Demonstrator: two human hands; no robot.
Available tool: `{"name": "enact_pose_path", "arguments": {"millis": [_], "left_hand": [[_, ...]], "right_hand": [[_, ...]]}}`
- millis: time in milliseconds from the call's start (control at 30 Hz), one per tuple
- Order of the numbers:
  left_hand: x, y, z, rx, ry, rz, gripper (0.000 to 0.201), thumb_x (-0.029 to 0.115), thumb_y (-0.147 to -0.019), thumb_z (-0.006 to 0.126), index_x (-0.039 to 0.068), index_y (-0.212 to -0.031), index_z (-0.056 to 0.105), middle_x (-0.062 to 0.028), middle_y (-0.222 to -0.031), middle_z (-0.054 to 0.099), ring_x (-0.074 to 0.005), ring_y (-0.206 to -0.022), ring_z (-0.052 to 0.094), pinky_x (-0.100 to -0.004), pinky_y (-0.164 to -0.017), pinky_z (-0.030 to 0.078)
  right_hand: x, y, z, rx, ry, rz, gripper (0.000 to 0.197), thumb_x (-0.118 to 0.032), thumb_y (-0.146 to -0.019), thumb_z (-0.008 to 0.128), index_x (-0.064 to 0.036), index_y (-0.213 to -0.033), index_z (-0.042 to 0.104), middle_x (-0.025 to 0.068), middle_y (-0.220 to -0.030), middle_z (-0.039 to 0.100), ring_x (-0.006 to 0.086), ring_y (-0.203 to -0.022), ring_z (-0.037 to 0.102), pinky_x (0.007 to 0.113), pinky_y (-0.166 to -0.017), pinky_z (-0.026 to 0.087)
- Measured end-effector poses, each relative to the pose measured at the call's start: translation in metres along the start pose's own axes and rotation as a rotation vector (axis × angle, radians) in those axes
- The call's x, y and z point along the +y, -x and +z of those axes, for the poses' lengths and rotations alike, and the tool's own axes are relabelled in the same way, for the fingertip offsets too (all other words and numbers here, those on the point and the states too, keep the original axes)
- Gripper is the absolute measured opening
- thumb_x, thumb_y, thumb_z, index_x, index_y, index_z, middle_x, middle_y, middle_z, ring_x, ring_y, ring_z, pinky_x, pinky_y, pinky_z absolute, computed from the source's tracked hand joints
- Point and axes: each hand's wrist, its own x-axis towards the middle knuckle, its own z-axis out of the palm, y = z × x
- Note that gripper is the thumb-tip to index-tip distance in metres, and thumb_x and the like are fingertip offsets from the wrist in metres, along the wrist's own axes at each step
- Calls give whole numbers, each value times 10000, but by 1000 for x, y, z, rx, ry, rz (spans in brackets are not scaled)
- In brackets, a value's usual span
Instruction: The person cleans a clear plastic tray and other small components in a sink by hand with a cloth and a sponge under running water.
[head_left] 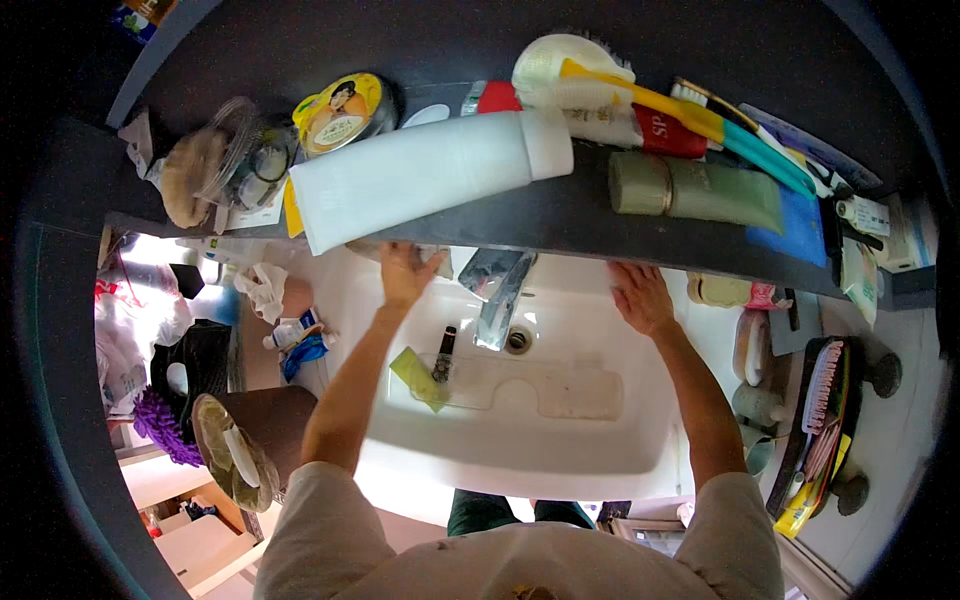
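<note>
Both my arms reach over a white sink (520,450) toward its back rim, under the front edge of a dark shelf (480,228). My left hand (405,278) is at the rim left of the metal faucet (505,300), thumb apart, holding nothing that I can see; the shelf partly hides its fingertips. Right of the faucet, my right hand (643,297) lies with fingers spread and empty. In the basin are a green packet (418,378), a slim black item (446,345) and a translucent flat panel (580,390), near the drain (518,341).
A large white tube (420,175), a round yellow tin (342,112), a green tube (700,190) and a yellow-teal toothbrush (720,128) crowd the shelf. A brown bin (270,420) stands left; a pink hairbrush (823,385) sits in a holder on the right.
</note>
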Motion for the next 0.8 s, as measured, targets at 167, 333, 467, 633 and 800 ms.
{"name": "enact_pose_path", "arguments": {"millis": [167, 333, 467, 633, 800], "left_hand": [[-85, 9, 49, 259, -169, -107, 192, 133, -683, 636, -2, -809, 584, -166, -838, 525, -324, -803, 464, -378, -729, 395], [-3, 26, 60, 235, -107, 271, 160, 71, -618, 639, 44, -763, 577, -122, -910, 512, -302, -848, 469, -400, -746, 384], [-32, 32, 10, -18, -100, 357, 241, 7, -553, 646, 56, -775, 566, -108, -961, 497, -287, -850, 472, -378, -737, 393], [-96, 39, -57, 10, -125, 164, 232, 118, -619, 648, 57, -817, 544, -125, -893, 479, -291, -868, 458, -392, -739, 389], [-132, 2, -36, 361, -547, 169, 276, 188, -671, 577, -10, -859, 540, -200, -957, 491, -334, -873, 457, -456, -810, 330]], "right_hand": [[-7, -9, 11, -98, 2, 16, 471, -215, -770, 479, -94, -1210, 364, 94, -1225, 359, 278, -1145, 302, 428, -986, 215], [-2, -4, 4, 163, 119, -57, 390, -278, -804, 448, -100, -1150, 424, 103, -1058, 482, 285, -967, 450, 424, -855, 345], [-2, -4, -2, -40, -58, -8, 469, -223, -782, 463, -81, -1216, 354, 112, -1207, 374, 306, -1135, 302, 437, -984, 217], [4, 5, 9, -41, -8, 31, 442, -243, -788, 450, -79, -1192, 376, 117, -1154, 407, 307, -1078, 352, 448, -933, 262], [-6, -1, 10, -78, 0, 63, 413, -238, -777, 457, -78, -1154, 403, 117, -1145, 424, 303, -1069, 367, 437, -913, 278]]}}
